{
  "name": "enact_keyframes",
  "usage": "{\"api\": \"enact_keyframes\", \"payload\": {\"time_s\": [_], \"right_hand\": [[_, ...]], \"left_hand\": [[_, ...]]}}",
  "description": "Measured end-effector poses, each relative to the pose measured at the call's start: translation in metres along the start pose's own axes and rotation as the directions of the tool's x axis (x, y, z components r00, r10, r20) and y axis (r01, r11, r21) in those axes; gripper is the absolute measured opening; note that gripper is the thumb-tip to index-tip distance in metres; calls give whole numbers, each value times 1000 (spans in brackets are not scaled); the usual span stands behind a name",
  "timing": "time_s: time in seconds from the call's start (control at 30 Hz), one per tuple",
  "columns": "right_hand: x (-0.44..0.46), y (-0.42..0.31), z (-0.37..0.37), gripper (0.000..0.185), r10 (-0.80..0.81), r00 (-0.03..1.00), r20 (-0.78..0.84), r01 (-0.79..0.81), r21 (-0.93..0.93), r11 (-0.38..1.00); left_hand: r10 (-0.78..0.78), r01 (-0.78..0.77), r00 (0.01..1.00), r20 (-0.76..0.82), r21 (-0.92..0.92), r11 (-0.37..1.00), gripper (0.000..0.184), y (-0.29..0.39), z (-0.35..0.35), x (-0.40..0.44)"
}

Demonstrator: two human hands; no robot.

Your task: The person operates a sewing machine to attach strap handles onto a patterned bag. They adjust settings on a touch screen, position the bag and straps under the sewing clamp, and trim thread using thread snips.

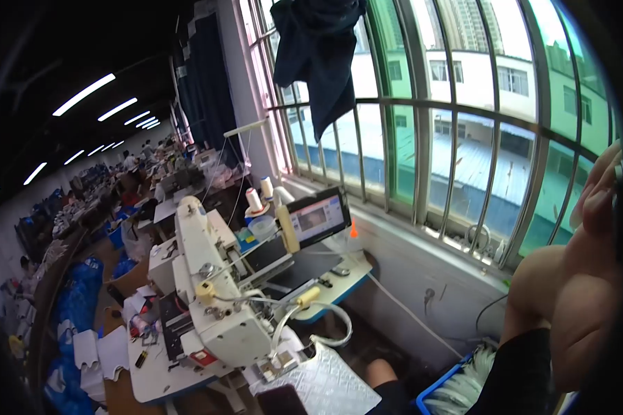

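My right hand [601, 190] is raised close to the camera at the right edge, with the bent forearm below it. Its fingers are curled against a dark edge, and what they hold, if anything, is cut off from view. My left hand is out of the frame. In front of me stands a white industrial sewing machine [221, 304]. A white quilted piece [332, 384] lies at its needle end, draped toward my lap. On the near side of that piece is a dark, phone-like object [282, 400].
A lit control screen [317, 220] stands behind the machine, near thread cones [255, 199]. Bottom right holds a blue-rimmed bin [429, 395] of pale material. A barred window [450, 117] lines the right, with dark cloth [322, 62] hanging. Left are white pieces [114, 351] and blue bags [79, 297].
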State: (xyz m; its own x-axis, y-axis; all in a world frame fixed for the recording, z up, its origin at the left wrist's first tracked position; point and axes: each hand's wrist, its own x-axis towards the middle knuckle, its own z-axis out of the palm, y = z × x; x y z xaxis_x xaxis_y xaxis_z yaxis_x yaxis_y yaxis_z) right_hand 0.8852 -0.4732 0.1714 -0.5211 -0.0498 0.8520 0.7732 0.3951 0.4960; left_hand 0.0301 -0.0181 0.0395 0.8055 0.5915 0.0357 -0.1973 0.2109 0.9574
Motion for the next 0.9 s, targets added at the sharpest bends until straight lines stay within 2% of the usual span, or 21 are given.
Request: {"api": "enact_keyframes", "payload": {"time_s": [0.1,0.17,0.2,0.27,0.3,0.33,0.4,0.47,0.5,0.53,0.57,0.7,0.77,0.8,0.87,0.9], "right_hand": [[-65,7,-71,96,150,988,27,-151,76,986],[-160,28,-204,95,240,966,91,-252,160,954],[-154,0,-230,95,278,950,141,-301,185,936],[-26,44,-154,93,280,912,299,-361,261,896],[-32,64,-172,93,270,903,333,-374,305,876],[0,43,-71,92,255,905,340,-369,332,868],[22,30,19,91,244,916,319,-354,355,865],[52,25,82,90,255,925,283,-338,303,891],[71,2,134,89,254,926,279,-331,276,903],[50,-3,106,89,254,933,254,-318,258,912],[28,-8,93,88,239,948,210,-287,246,926],[-55,34,147,86,88,995,-43,-80,165,983],[-134,55,109,85,26,993,-117,-12,121,993],[-167,70,65,85,9,993,-115,3,103,995],[-174,91,-66,84,-7,1000,-30,9,71,997],[-204,70,-137,83,-2,1000,15,1,50,999]], "left_hand": [[-84,80,995,-51,-72,994,93,-7,1,-3],[-151,132,983,-103,-168,977,95,-8,4,-4],[-177,157,974,-144,-137,978,92,7,11,-9],[-189,158,970,-150,-197,968,86,17,20,2],[-157,126,978,-134,-214,969,83,14,15,-4],[-153,113,974,-167,-229,967,83,8,20,-11],[-158,109,970,-184,-253,961,84,8,25,-16],[-145,111,980,-140,-221,969,85,17,14,-1],[-150,111,973,-176,-217,970,88,9,17,-6],[-146,102,963,-226,-195,975,92,5,16,-12],[-119,92,975,-187,-146,985,88,-5,13,-19],[9,-12,989,-150,-16,1000,83,-11,-3,-18],[89,-94,983,-158,-26,995,85,-6,-16,-14],[101,-113,982,-158,-65,991,87,-10,-15,-17],[77,-105,988,-136,-212,972,90,-35,2,-18],[52,-84,992,-119,-282,956,91,-46,8,-17]]}}
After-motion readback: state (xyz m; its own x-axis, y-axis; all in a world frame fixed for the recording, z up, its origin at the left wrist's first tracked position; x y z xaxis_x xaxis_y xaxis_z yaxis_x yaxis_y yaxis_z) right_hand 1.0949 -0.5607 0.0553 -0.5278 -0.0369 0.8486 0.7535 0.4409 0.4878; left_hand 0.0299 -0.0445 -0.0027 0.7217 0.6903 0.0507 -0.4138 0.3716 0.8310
